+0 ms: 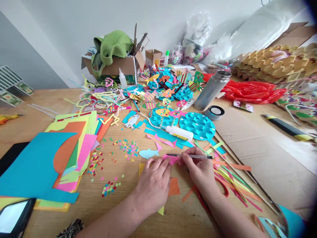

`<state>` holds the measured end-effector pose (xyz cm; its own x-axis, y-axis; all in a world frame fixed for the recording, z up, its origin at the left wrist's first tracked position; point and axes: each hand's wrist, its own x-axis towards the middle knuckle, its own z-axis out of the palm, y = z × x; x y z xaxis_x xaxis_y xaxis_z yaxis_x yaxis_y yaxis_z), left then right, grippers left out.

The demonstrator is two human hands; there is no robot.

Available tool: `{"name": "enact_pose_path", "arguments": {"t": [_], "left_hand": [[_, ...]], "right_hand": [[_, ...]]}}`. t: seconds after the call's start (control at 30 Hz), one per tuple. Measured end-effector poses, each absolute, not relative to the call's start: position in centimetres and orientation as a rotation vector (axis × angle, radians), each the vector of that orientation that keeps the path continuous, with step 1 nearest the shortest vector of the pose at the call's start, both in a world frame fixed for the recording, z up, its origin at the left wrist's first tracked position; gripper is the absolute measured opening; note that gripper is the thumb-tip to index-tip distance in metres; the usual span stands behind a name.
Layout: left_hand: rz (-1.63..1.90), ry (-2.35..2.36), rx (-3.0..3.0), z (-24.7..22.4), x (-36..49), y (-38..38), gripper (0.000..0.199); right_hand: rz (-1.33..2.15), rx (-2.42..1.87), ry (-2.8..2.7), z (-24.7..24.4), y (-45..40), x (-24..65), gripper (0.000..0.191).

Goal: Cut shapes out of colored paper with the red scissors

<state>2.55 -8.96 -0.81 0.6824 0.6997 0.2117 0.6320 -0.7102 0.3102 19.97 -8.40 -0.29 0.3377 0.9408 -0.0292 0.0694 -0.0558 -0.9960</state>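
Note:
A dark-tipped pen (200, 157) lies nearly level in my right hand (199, 168), its fingers closed around it. My left hand (155, 181) rests palm down, with its fingers stretched over the near edge of a small pink paper piece (172, 159). The pen crosses over this piece, and the right fingertips are at its right edge. Just beyond my left fingers is a light blue paper fish (148, 153). An orange paper square (174, 186) lies between the hands. Red-handled scissors (224, 186) are partly hidden under my right forearm.
Stacked coloured paper (37, 165) and a phone (16, 216) lie at left. Confetti (128, 148) dots the middle. A glue bottle (179, 133), blue bumpy discs (197, 125) and an uncapped steel flask (211, 91) stand or lie beyond. Paper strips (232, 181) and a box cutter (288, 127) are at right.

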Motion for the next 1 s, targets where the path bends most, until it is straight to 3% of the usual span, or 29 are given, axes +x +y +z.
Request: {"name": "enact_pose_path", "arguments": {"t": [1.0], "left_hand": [[0.448,1.091,2.710,-0.50,2.57,-9.06,0.039]], "right_hand": [[0.791,-1.485,-1.140,-0.50,-8.31,19.99,0.022]]}}
